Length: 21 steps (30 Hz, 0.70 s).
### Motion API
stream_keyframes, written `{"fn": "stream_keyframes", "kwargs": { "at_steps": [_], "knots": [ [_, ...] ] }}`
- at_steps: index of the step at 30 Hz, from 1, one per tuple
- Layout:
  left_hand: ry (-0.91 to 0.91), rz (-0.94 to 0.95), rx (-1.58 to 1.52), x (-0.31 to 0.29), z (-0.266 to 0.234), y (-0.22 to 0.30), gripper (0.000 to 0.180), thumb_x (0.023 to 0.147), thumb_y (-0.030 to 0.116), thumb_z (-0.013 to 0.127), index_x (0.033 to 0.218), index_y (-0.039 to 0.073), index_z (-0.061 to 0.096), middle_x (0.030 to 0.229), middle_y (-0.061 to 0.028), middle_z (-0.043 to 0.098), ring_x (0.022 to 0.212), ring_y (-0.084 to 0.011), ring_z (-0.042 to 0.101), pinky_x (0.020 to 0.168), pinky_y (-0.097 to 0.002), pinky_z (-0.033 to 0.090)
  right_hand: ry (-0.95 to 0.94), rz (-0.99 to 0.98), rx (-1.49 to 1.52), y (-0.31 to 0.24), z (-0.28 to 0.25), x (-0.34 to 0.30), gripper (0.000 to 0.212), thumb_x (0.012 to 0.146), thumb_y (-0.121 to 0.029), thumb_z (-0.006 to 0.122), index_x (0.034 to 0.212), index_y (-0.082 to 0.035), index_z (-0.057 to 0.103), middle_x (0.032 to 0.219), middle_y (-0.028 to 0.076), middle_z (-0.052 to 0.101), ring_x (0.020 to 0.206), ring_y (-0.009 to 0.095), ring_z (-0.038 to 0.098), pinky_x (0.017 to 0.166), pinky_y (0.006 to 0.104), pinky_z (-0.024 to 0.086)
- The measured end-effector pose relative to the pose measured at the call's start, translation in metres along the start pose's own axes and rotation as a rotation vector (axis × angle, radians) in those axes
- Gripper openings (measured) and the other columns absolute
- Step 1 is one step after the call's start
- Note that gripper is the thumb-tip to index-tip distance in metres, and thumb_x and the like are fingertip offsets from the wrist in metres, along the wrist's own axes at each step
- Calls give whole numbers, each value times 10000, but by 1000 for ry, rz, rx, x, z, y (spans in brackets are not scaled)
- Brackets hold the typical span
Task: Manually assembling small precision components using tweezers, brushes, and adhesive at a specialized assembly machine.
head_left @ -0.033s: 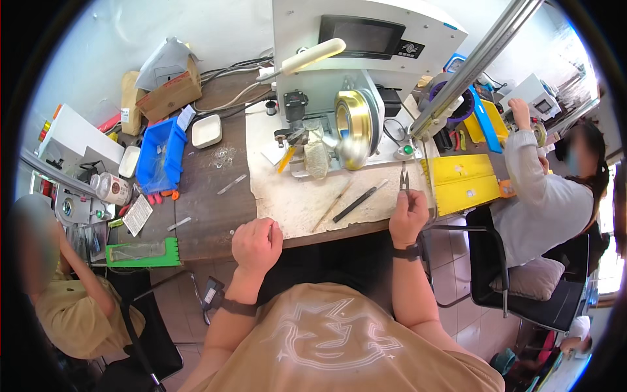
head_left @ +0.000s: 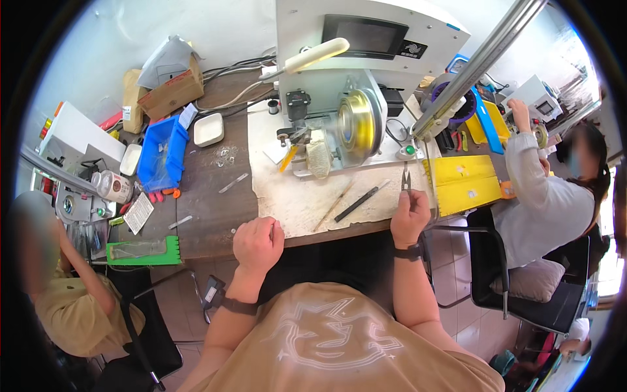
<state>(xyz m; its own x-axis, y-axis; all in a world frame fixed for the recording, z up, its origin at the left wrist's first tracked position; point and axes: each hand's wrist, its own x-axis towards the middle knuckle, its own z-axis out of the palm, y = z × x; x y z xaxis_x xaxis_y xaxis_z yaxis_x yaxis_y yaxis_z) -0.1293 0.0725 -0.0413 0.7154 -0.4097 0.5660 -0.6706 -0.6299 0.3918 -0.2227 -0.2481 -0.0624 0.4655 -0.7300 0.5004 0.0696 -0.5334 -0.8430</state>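
My left hand (head_left: 258, 244) rests in a loose fist on the table's front edge; whether anything is inside it is hidden. Pinched in my right hand (head_left: 410, 219) is a small pair of snips (head_left: 407, 180), its dark pointed blades facing up and away from me. Between my hands, a black pen-like tool (head_left: 356, 203) and a thin brown stick (head_left: 334, 205) lie on the stained paper sheet (head_left: 287, 212). Beyond them stands a white machine with a gold spool (head_left: 358, 123), partly blurred, and a block wrapped in pale material (head_left: 319, 155).
A blue bin (head_left: 161, 153), a white dish (head_left: 208, 130) and clear rings (head_left: 226, 155) are to the left. On the right lie yellow trays (head_left: 462, 185) beside a slanting metal post (head_left: 480, 68). A co-worker sits on each side. A pale lamp arm (head_left: 317, 55) overhangs the machine.
The whole view has shifted very slightly to the right. Both hands keep their pose, and the blur on the gold spool looks different.
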Motion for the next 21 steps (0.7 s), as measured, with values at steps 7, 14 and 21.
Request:
{"fn": "stream_keyframes", "kwargs": {
  "at_steps": [7,14,21],
  "knots": [
    [25,21,-22,2,2,-1,74,858,110,675,811,93,622,672,-64,581,590,-289,564,580,-405,434,4,7,-22,6,-2,0,111,931,-87,680,894,-5,615,705,4,534,620,90,456,578,257,399],
    [23,20,-8,3,2,0,85,862,118,675,804,92,619,684,-68,594,594,-297,566,585,-403,437,14,-3,-23,6,-1,2,112,929,-85,677,887,-3,615,707,12,536,617,99,456,575,263,399],
    [13,-12,-93,8,-7,-1,81,889,120,679,834,74,641,662,-73,592,566,-239,566,569,-371,441,2,3,-40,1,-3,3,105,934,-80,663,884,-6,607,720,6,524,645,99,458,592,258,397]
  ]
}}
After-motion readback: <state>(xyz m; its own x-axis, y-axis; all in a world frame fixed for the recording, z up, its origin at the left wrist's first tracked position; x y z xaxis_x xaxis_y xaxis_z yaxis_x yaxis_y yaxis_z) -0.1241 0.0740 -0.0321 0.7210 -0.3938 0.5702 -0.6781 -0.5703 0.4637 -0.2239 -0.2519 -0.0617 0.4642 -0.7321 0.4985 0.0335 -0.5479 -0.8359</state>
